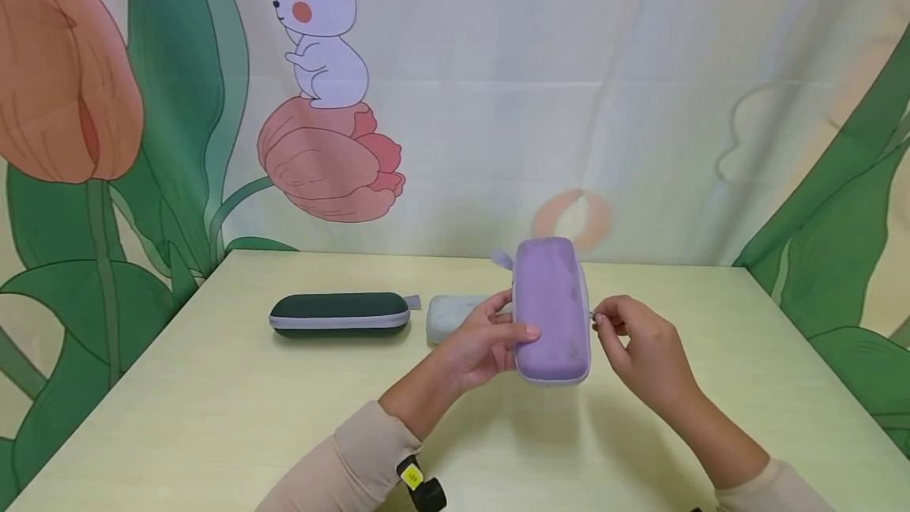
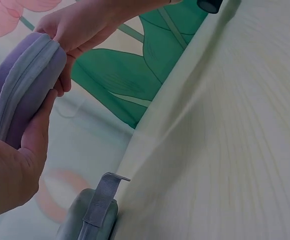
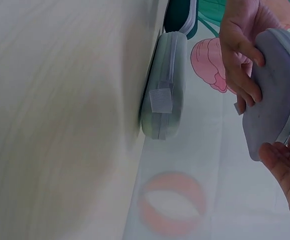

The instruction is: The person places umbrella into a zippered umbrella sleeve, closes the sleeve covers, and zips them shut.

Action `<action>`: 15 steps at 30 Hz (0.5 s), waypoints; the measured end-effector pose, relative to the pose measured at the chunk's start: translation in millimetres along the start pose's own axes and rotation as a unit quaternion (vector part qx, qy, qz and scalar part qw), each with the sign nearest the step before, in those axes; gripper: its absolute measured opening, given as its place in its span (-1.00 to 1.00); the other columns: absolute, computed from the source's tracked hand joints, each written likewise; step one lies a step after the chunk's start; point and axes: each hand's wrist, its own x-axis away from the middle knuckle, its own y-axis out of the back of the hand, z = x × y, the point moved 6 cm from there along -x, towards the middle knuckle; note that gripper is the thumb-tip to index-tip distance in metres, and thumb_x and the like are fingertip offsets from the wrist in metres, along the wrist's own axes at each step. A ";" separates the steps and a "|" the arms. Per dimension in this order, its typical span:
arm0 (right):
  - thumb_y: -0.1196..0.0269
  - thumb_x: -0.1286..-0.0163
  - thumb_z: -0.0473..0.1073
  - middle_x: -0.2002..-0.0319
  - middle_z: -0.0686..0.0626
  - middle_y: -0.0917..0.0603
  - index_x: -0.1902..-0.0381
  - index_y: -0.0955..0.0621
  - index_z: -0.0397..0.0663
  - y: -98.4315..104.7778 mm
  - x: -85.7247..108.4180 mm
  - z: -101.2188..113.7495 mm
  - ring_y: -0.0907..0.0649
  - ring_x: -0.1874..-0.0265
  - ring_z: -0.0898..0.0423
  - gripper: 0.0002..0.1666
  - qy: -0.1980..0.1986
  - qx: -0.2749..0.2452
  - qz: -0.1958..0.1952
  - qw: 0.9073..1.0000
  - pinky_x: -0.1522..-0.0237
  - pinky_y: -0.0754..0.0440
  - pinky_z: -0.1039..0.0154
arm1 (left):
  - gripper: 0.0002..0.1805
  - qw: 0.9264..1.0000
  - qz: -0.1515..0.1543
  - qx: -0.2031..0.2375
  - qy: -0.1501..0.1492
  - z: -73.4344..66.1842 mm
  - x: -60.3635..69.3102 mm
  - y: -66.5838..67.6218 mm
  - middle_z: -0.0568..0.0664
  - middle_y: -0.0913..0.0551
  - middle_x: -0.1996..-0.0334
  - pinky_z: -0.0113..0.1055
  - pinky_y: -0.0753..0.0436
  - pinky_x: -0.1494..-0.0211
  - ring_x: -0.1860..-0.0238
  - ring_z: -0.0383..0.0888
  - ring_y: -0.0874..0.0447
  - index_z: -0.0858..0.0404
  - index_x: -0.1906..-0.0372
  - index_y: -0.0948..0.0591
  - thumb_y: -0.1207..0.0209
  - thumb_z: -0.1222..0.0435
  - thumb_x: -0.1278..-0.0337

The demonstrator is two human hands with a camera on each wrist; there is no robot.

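A purple zip-up case (image 1: 553, 299) is held upright above the table, its broad side facing the head camera. My left hand (image 1: 483, 346) grips its left side, the thumb lying across the front and the other fingers partly hidden behind. At the right edge, my right hand (image 1: 647, 346) pinches the small zipper pull between thumb and fingertips. The right wrist view shows the purple case (image 3: 277, 85) with a bit of the pull at the fingers of the right hand (image 3: 289, 182). In the left wrist view the zipper line runs along the narrow side of the case (image 2: 25, 85) and looks closed.
A pale grey-green case (image 1: 448, 316) lies on the table (image 1: 178, 417) behind the left hand, partly covered by it. Left of it lies a dark green case (image 1: 340, 313) with a light zipper band and a grey tab. A printed curtain (image 1: 483, 101) hangs behind the table.
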 end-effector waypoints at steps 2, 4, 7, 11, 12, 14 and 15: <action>-0.32 -0.08 -0.55 0.44 0.01 -0.65 0.34 -0.59 -0.18 -0.1 0.0 -2.2 -0.66 0.49 0.14 -0.75 -0.001 0.001 0.000 1.000 0.55 -0.60 0.24 | -0.20 1.000 -0.005 -0.008 0.002 0.6 -0.4 0.4 0.22 -0.53 -0.13 -0.16 -0.70 0.15 0.12 0.00 -0.70 0.23 -0.43 -0.19 -0.18 0.54 -0.03; -0.32 -0.09 -0.55 0.44 0.00 -0.65 0.35 -0.58 -0.19 -0.2 0.2 -4.8 -0.66 0.49 0.14 -0.76 -0.003 0.005 -0.001 1.000 0.56 -0.60 0.25 | -0.23 1.000 -0.006 -0.018 0.004 1.4 -0.5 0.2 0.20 -0.55 -0.09 -0.17 -0.71 0.19 0.13 -0.01 -0.70 0.26 -0.39 -0.22 -0.19 0.55 -0.02; -0.31 -0.10 -0.56 0.44 -0.02 -0.65 0.35 -0.58 -0.21 0.1 -0.1 -9.4 -0.66 0.49 0.13 -0.77 -0.006 0.010 -0.006 1.000 0.54 -0.63 0.24 | -0.26 1.000 0.002 -0.031 0.007 2.8 -0.1 -0.8 0.14 -0.59 -0.03 -0.20 -0.72 0.26 0.16 -0.03 -0.71 0.28 -0.35 -0.26 -0.19 0.56 0.01; -0.30 -0.10 -0.56 0.44 -0.04 -0.65 0.35 -0.57 -0.24 1.2 -1.9 -15.7 -0.66 0.50 0.13 -0.78 -0.008 0.015 -0.013 1.000 0.50 -0.65 0.21 | -0.25 0.999 0.011 -0.044 0.007 3.9 0.1 -1.7 0.10 -0.61 -0.02 -0.21 -0.72 0.27 0.14 -0.05 -0.70 0.29 -0.36 -0.29 -0.19 0.56 0.04; -0.30 -0.11 -0.56 0.44 -0.05 -0.65 0.35 -0.57 -0.25 1.4 -2.3 -17.1 -0.67 0.50 0.12 -0.79 -0.009 0.017 -0.014 1.000 0.50 -0.66 0.21 | -0.24 0.999 0.011 -0.047 0.009 4.2 0.0 -1.7 0.10 -0.61 -0.03 -0.21 -0.71 0.25 0.12 -0.05 -0.69 0.30 -0.37 -0.29 -0.20 0.56 0.04; -0.29 -0.11 -0.56 0.44 -0.05 -0.65 0.34 -0.57 -0.25 1.7 -2.8 -19.7 -0.67 0.50 0.12 -0.80 -0.016 0.018 -0.014 1.000 0.49 -0.66 0.19 | -0.25 0.998 0.012 -0.053 0.013 4.9 -0.2 -1.7 0.11 -0.60 -0.07 -0.20 -0.71 0.20 0.09 -0.06 -0.68 0.33 -0.38 -0.30 -0.20 0.55 0.03; -0.29 -0.12 -0.56 0.44 -0.05 -0.65 0.34 -0.56 -0.25 1.8 -2.9 -20.8 -0.67 0.50 0.11 -0.80 -0.020 0.019 -0.013 1.000 0.49 -0.66 0.19 | -0.26 0.998 0.012 -0.057 0.015 5.3 -0.3 -1.8 0.11 -0.60 -0.08 -0.20 -0.71 0.17 0.08 -0.06 -0.67 0.34 -0.37 -0.31 -0.20 0.54 0.02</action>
